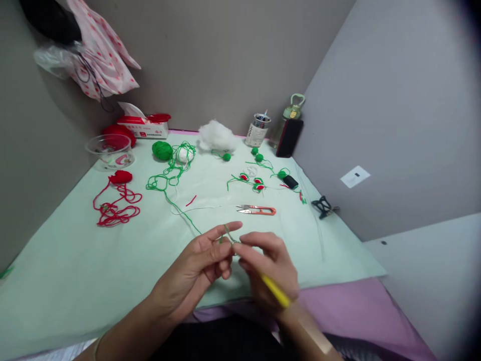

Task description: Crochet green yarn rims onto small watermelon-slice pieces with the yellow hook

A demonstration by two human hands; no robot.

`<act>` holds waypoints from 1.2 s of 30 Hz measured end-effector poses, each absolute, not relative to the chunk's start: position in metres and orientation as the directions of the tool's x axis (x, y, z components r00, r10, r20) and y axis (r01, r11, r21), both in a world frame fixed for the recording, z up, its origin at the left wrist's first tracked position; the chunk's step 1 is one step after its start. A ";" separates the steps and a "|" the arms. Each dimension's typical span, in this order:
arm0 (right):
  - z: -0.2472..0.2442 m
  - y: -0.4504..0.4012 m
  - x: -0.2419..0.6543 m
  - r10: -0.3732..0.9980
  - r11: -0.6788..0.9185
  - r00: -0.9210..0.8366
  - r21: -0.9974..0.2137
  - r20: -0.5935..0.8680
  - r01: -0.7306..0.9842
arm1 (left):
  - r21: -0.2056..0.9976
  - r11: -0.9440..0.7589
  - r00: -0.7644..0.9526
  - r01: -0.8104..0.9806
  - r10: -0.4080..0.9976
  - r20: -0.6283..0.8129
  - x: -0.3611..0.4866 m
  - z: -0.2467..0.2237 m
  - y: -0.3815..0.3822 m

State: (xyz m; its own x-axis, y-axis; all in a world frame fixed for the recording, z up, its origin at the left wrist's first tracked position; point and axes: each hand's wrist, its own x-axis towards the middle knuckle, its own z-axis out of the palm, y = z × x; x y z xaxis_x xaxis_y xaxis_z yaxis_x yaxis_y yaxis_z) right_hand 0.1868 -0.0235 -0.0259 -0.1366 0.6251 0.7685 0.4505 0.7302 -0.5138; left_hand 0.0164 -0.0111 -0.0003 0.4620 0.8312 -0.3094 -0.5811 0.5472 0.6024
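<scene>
The right hand grasps a slim tool with a yellow handle, probably a crochet hook; blur and the fingers hide its working tip. The left hand pinches green yarn between thumb and fingers, with a strand crossing the raised index finger. Both hands meet over the near part of the pale green surface, fingertips close together or touching; I cannot tell which.

The yarn should handle as light, soft and limp, with enough grip not to slide freely, though it could split or snarl. It is best taken close to the worked end, with the span over the index finger kept lightly taut. The tool should be light but stiff, its smooth handle apt to roll, so a hold around the handle near the front suits it.

The tool's long axis runs diagonally: the tip end points up and left toward the left fingertips, the handle's butt down and right toward the right wrist. The yarn trails from the left hand up and left to a loose green tangle beside a white yarn ball. Beyond the hands, orange-handled thread snips lie nearly crosswise, blades leftward.
</scene>
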 end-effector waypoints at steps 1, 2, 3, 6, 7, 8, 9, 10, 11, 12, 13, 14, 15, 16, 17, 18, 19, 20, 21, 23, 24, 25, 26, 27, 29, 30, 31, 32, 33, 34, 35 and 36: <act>-0.024 -0.021 0.187 0.675 0.703 -0.071 -0.610 0.735 0.367 | 0.599 0.550 0.458 -0.582 0.830 -0.317 0.016 0.000 -0.010; -0.022 -0.018 0.188 0.728 0.665 -0.012 -0.702 0.685 0.254 | 0.612 0.533 0.434 -0.584 0.842 -0.320 0.015 -0.001 -0.010; -0.019 -0.016 0.188 0.781 0.617 0.028 -0.777 0.624 0.124 | 0.639 0.503 0.396 -0.582 0.862 -0.318 0.015 -0.001 -0.009; -0.016 -0.012 0.188 0.879 0.476 0.053 -0.867 0.474 -0.149 | 0.761 0.375 0.278 -0.529 0.924 -0.262 0.018 -0.004 -0.012; -0.017 -0.012 0.187 0.878 0.478 0.034 -0.869 0.478 -0.128 | 0.799 0.330 0.248 -0.503 0.941 -0.232 0.020 -0.005 -0.013; -0.019 -0.014 0.185 0.857 0.516 0.018 -0.856 0.515 -0.038 | 0.827 0.289 0.224 -0.482 0.953 -0.203 0.022 -0.006 -0.015; -0.022 -0.017 0.184 0.819 0.571 -0.005 -0.815 0.573 0.101 | 0.843 0.258 0.205 -0.472 0.962 -0.179 0.024 -0.008 -0.016; -0.025 -0.020 0.183 0.770 0.625 -0.040 -0.740 0.637 0.250 | 0.846 0.243 0.195 -0.475 0.966 -0.168 0.025 -0.008 -0.017; -0.028 -0.022 0.182 0.717 0.667 -0.079 -0.649 0.692 0.367 | 0.835 0.253 0.201 -0.488 0.964 -0.175 0.026 -0.009 -0.018; -0.031 -0.024 0.181 0.674 0.694 -0.107 -0.576 0.731 0.433 | 0.812 0.288 0.224 -0.509 0.954 -0.198 0.026 -0.009 -0.018; -0.033 -0.025 0.181 0.640 0.712 -0.118 -0.528 0.759 0.463 | 0.777 0.339 0.265 -0.531 0.937 -0.228 0.025 -0.008 -0.017; -0.033 -0.024 0.181 0.631 0.716 -0.108 -0.523 0.768 0.462 | 0.734 0.397 0.311 -0.551 0.914 -0.261 0.023 -0.008 -0.016; -0.033 -0.022 0.182 0.644 0.710 -0.074 -0.559 0.761 0.429 | 0.690 0.451 0.354 -0.566 0.889 -0.291 0.021 -0.007 -0.014; -0.031 -0.019 0.184 0.676 0.689 -0.018 -0.623 0.736 0.370 | 0.653 0.492 0.385 -0.576 0.868 -0.314 0.019 -0.005 -0.011; -0.029 -0.016 0.186 0.724 0.652 0.042 -0.703 0.689 0.284 | 0.626 0.513 0.402 -0.587 0.856 -0.325 0.016 -0.004 -0.009; -0.026 -0.013 0.187 0.774 0.606 0.098 -0.777 0.625 0.171 | 0.613 0.520 0.406 -0.596 0.853 -0.329 0.014 -0.003 -0.007; -0.023 -0.010 0.189 0.822 0.553 0.143 -0.832 0.552 0.033 | 0.608 0.518 0.403 -0.602 0.854 -0.330 0.012 -0.002 -0.006; -0.020 -0.009 0.190 0.864 0.494 0.170 -0.863 0.474 -0.103 | 0.613 0.511 0.396 -0.603 0.858 -0.326 0.011 -0.001 -0.005; -0.018 -0.007 0.190 0.896 0.440 0.171 -0.872 0.410 -0.213 | 0.626 0.498 0.387 -0.601 0.866 -0.317 0.011 -0.001 -0.005; -0.016 -0.008 0.189 0.933 0.359 0.108 -0.872 0.343 -0.333 | 0.673 0.457 0.363 -0.582 0.886 -0.288 0.014 -0.001 -0.008; -0.016 -0.009 0.187 0.937 0.346 0.069 -0.879 0.343 -0.328 | 0.703 0.432 0.348 -0.566 0.897 -0.271 0.016 -0.001 -0.010; -0.017 -0.010 0.185 0.931 0.357 0.036 -0.888 0.363 -0.291 | 0.731 0.408 0.339 -0.546 0.906 -0.253 0.018 -0.001 -0.011; -0.018 -0.011 0.183 0.920 0.384 0.015 -0.892 0.392 -0.237 | 0.756 0.391 0.335 -0.525 0.912 -0.239 0.020 -0.001 -0.013; -0.019 -0.012 0.182 0.909 0.411 0.007 -0.892 0.418 -0.188 | 0.772 0.384 0.334 -0.506 0.913 -0.235 0.021 -0.002 -0.013; -0.021 -0.012 0.182 0.906 0.418 0.011 -0.893 0.422 -0.168 | 0.780 0.394 0.336 -0.487 0.908 -0.249 0.021 -0.002 -0.014; -0.021 -0.012 0.183 0.916 0.394 0.009 -0.896 0.401 -0.204 | 0.774 0.407 0.341 -0.485 0.903 -0.261 0.020 -0.002 -0.013; -0.021 -0.011 0.185 0.928 0.360 -0.003 -0.899 0.373 -0.248 | 0.765 0.419 0.346 -0.489 0.898 -0.271 0.019 -0.002 -0.012; -0.020 -0.011 0.187 0.937 0.331 -0.019 -0.901 0.350 -0.282 | 0.757 0.427 0.348 -0.495 0.896 -0.277 0.019 -0.002 -0.012; -0.019 -0.012 0.189 0.939 0.320 -0.030 -0.902 0.343 -0.291 | 0.753 0.429 0.347 -0.499 0.895 -0.281 0.018 -0.002 -0.011; -0.018 -0.013 0.192 0.936 0.331 -0.030 -0.907 0.350 -0.260 | 0.756 0.422 0.337 -0.501 0.899 -0.279 0.017 -0.001 -0.011; -0.017 -0.014 0.194 0.924 0.371 -0.024 -0.909 0.381 -0.189 | 0.765 0.406 0.318 -0.499 0.908 -0.274 0.017 -0.001 -0.012; -0.017 -0.016 0.195 0.897 0.438 -0.023 -0.895 0.441 -0.084 | 0.778 0.384 0.292 -0.497 0.918 -0.267 0.017 0.000 -0.012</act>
State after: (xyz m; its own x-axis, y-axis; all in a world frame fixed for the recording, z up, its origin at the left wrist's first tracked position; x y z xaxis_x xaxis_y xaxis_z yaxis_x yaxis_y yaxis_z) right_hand 0.1950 -0.0162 -0.0167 -0.0225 0.8971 0.4413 -0.0838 0.4381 -0.8950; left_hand 0.0173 -0.0121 -0.0001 0.2922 0.9184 -0.2668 -0.4969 0.3841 0.7782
